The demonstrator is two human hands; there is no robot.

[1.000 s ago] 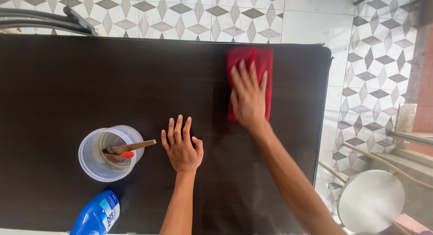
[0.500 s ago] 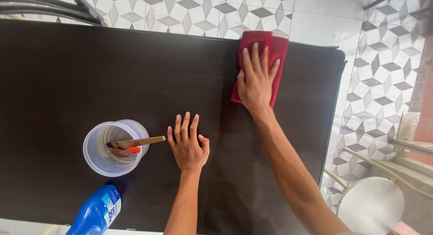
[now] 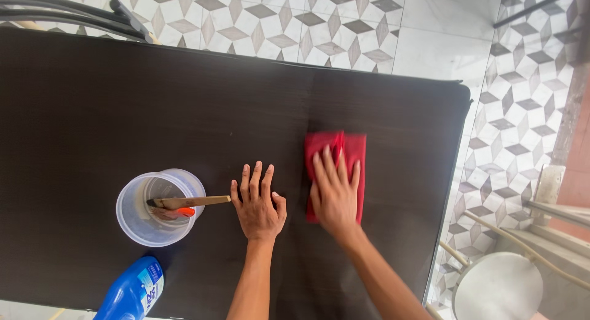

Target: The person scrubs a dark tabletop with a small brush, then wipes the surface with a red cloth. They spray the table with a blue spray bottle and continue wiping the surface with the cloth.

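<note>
The right hand (image 3: 335, 194) lies flat on a red cloth (image 3: 337, 154), fingers spread and pointing toward twelve o'clock, palm pressing the fabric onto the dark tabletop (image 3: 123, 111); it grips nothing, it simply bears down. The cloth is a folded rectangle whose long axis runs from six to twelve o'clock, and its far end shows beyond the fingertips while the near end is hidden under the palm. The left hand (image 3: 258, 203) rests just beside it, at about nine o'clock from the cloth, also open and flat on the wood with nothing held, so the right hand is plainly the one on the cloth. Bare table stretches to twelve o'clock of the cloth, and the table's edge lies off at three o'clock. Near the left hand, at its nine o'clock, stands a clear plastic tub (image 3: 158, 206) with a wooden-handled brush (image 3: 187, 202) leaning out toward the fingers, nearly touching them. A blue bottle (image 3: 132, 292) lies at seven o'clock.
</note>
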